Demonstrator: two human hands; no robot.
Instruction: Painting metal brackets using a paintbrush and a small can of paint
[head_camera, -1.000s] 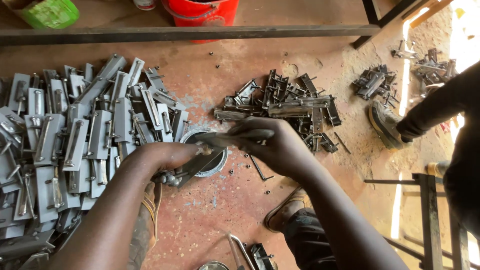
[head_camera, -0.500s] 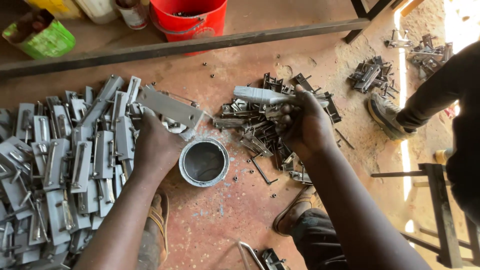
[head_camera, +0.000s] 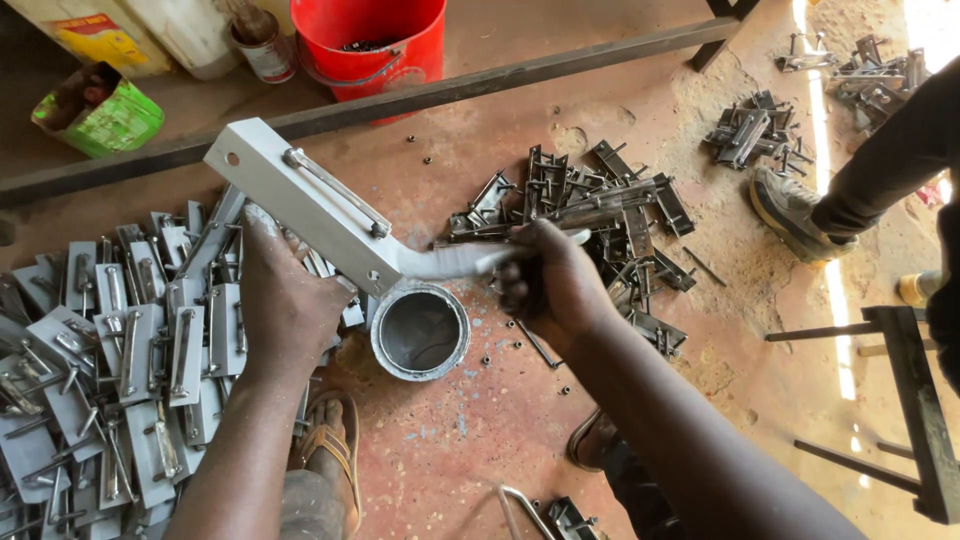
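Head view: left hand (head_camera: 285, 300) grips a grey latch plate (head_camera: 305, 205), tilted above the paint tin (head_camera: 421, 331), while right hand (head_camera: 555, 285) clutches a brush (head_camera: 470, 260) touching the plate's lower end, beside the unpainted pile (head_camera: 585, 215).
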